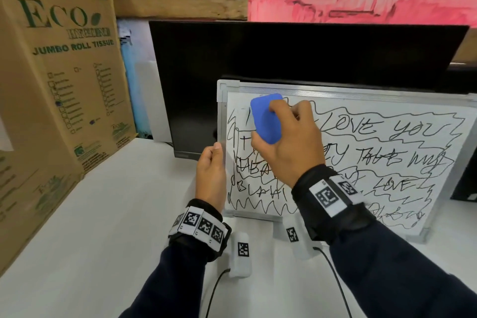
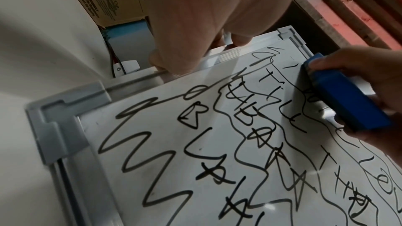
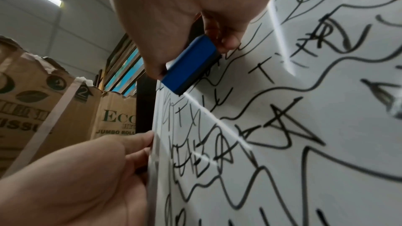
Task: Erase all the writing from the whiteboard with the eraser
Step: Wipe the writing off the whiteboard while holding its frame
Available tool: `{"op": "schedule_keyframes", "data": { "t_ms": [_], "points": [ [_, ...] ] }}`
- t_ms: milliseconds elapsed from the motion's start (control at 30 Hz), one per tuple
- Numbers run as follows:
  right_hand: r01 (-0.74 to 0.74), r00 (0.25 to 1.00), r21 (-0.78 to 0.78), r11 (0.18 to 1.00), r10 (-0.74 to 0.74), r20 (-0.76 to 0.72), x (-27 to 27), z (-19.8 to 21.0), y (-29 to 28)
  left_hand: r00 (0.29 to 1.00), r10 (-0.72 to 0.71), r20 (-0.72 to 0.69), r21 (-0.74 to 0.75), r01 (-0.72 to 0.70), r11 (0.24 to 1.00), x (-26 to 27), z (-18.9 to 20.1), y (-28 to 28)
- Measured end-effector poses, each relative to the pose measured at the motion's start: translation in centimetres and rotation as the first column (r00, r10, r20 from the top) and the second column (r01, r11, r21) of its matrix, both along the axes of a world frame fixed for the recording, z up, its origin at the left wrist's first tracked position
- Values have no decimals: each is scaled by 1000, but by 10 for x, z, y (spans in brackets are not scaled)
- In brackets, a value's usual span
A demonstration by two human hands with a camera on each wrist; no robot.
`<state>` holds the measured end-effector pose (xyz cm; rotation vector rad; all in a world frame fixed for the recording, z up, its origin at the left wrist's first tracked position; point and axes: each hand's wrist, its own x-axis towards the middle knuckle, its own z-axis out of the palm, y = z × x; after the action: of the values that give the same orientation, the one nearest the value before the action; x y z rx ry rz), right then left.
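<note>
A metal-framed whiteboard [image 1: 361, 100] leans upright against a monitor, covered in black writing and scribbles. My right hand [image 1: 289, 147] grips a blue eraser [image 1: 265, 119] and presses it flat on the board's top left corner; the eraser [image 2: 346, 99] shows side-on in the left wrist view and as a blue eraser [image 3: 191, 64] in the right wrist view. My left hand [image 1: 210, 175] grips the board's left frame edge [image 1: 221, 124], thumb on the front. A small wiped patch shows just left of the eraser.
A black monitor [image 1: 284, 54] stands behind the board. A tall brown "Eco Jumbo Roll Tissue" carton [image 1: 59, 90] stands at the left on the white table [image 1: 116, 214]. Two small white tagged devices [image 1: 242, 253] with cables lie in front of the board.
</note>
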<state>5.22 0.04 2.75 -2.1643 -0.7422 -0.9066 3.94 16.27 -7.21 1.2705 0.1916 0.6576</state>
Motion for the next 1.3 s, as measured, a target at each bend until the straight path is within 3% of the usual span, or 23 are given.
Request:
{"op": "schedule_keyframes", "data": {
  "t_ms": [100,233,700,867,1000,1133,1300],
  "points": [
    [-18,1000,-45,999,18,4,-7,-3,7,1000,17,2,-21,-17,1000,-2,1,-2],
    [9,1000,39,999,-9,-15,-5,4,13,1000,6,21,-43,-5,999,0,1,-2],
    [27,999,13,1000,-27,-47,-15,-4,32,999,-9,30,-50,11,999,-3,0,-2],
    [59,997,114,992,-53,-50,-9,2,26,1000,-1,-4,-38,1,999,-4,1,-3],
    [39,997,35,999,-37,-62,-17,-6,25,1000,-8,5,-46,8,999,-7,2,-3],
    [90,994,146,985,-79,-80,-9,-4,8,1000,4,2,-43,-3,999,-3,1,-2],
    [86,993,104,991,-76,-93,-9,-2,-4,1000,16,-18,-116,-18,993,-2,7,-5]
  ]
}}
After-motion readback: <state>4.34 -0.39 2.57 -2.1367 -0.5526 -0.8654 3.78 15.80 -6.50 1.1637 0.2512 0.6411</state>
